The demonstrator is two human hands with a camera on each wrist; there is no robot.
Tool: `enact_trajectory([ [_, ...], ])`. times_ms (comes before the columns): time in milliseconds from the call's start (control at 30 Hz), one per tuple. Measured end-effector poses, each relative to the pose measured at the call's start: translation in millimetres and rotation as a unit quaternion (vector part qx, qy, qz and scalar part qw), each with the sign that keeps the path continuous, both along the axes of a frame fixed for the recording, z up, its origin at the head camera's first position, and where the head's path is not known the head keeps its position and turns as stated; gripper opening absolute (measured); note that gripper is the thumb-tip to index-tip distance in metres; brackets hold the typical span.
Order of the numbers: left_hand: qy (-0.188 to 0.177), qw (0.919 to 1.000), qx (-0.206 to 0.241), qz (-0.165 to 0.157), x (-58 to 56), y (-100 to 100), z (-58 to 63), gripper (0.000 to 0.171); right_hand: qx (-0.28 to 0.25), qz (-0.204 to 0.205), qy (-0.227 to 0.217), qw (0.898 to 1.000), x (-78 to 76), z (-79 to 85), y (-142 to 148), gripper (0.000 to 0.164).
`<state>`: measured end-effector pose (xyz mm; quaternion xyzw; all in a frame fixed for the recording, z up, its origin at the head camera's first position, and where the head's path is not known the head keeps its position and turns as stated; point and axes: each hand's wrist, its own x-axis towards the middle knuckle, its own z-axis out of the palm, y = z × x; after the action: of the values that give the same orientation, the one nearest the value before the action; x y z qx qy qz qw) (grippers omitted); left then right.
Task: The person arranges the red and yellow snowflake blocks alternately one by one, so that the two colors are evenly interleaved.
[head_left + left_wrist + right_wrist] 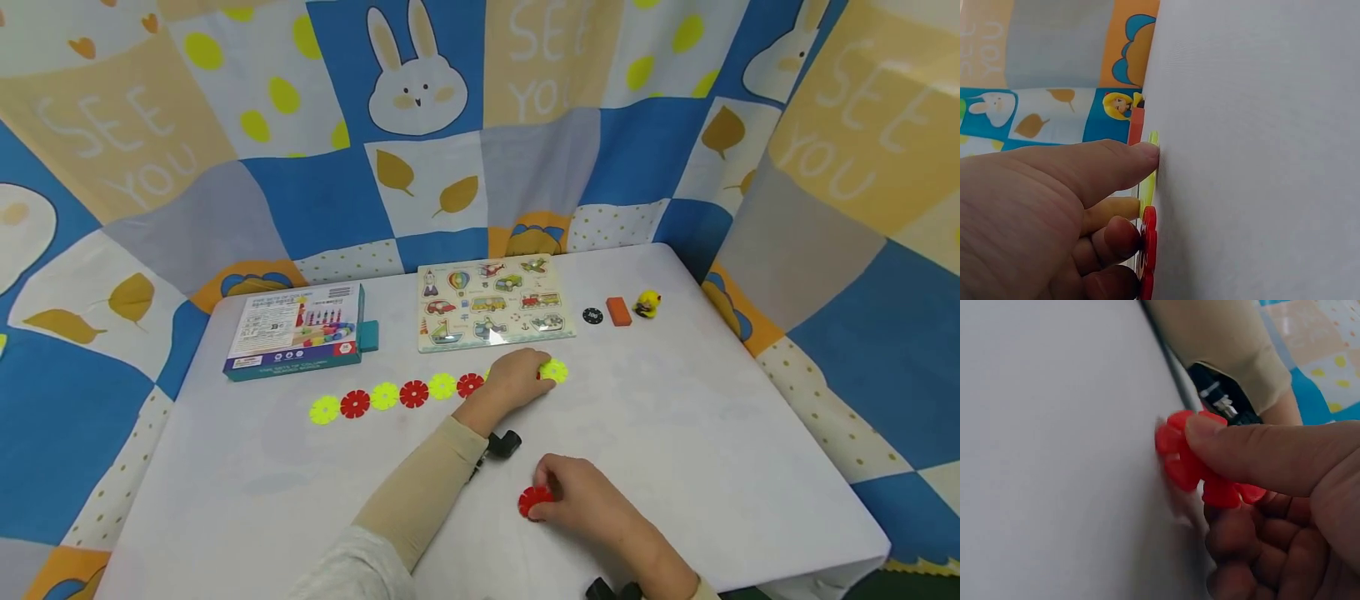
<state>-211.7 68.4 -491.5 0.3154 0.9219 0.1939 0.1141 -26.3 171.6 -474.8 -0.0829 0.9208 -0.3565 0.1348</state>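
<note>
A row of flower-shaped plastic discs, yellow and red by turns, lies on the table. My left hand point(513, 383) is at the row's right end and covers part of it. Its thumb and forefinger pinch the edges of the last yellow disc point(555, 371); in the left wrist view the thumb lies against this yellow disc point(1150, 178), beside a red disc point(1149, 240). Closer to me, my right hand point(588, 500) pinches another red disc point(534, 503) between thumb and fingers. The right wrist view shows the thumb across the face of that red disc point(1194, 462).
Behind the row lie a picture puzzle board point(495, 304) and, at left, a flat box point(296, 333) with a teal piece point(368, 336) sticking out. At right are a black chip point(592, 316), an orange block point(618, 312) and a small yellow figure point(647, 304). A patterned curtain surrounds the table.
</note>
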Motion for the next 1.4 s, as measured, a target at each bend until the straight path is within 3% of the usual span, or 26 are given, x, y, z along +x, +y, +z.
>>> enact_trajectory([
  [67, 0.003, 1.0000, 0.001, -0.001, 0.0, 0.4, -0.9, 0.049, -0.041, -0.020, -0.018, 0.999, -4.0, 4.1, 3.8, 0.027],
  [167, 0.007, 1.0000, -0.001, -0.002, 0.0, 1.1, -0.6, 0.049, -0.082, -0.084, -0.028, 0.993, -14.8, 11.3, 14.0, 0.023],
  [300, 0.009, 0.9999, -0.006, -0.004, 0.0, 2.0, 1.4, 0.048, -0.110, -0.183, -0.043, 0.976, -38.0, 17.4, 35.9, 0.027],
  [400, 0.008, 0.9999, -0.005, -0.006, -0.3, 2.3, 2.1, 0.048, -0.105, -0.231, -0.046, 0.966, -58.5, 18.1, 55.8, 0.033],
  [567, 0.011, 0.9999, 0.002, -0.011, -0.1, 0.7, -0.2, 0.046, -0.058, -0.272, -0.039, 0.960, -90.8, 13.6, 82.0, 0.040],
  [767, 0.004, 0.9999, 0.009, -0.010, 2.6, 0.7, -1.8, 0.046, -0.046, -0.269, -0.045, 0.961, -117.9, 4.5, 94.9, 0.045],
  [1067, 0.001, 0.9999, 0.011, -0.006, -3.2, 1.3, -2.6, 0.047, -0.016, -0.223, -0.051, 0.973, -134.8, -6.6, 99.9, 0.067],
  [1200, 0.001, 0.9999, 0.012, -0.001, -8.5, 0.6, -7.5, 0.048, -0.010, -0.208, -0.050, 0.977, -142.2, -8.9, 101.7, 0.063],
  [1400, 0.008, 0.9999, 0.009, 0.003, -7.0, -4.4, -13.5, 0.045, -0.005, -0.235, -0.056, 0.970, -142.0, -21.2, 94.9, 0.056],
])
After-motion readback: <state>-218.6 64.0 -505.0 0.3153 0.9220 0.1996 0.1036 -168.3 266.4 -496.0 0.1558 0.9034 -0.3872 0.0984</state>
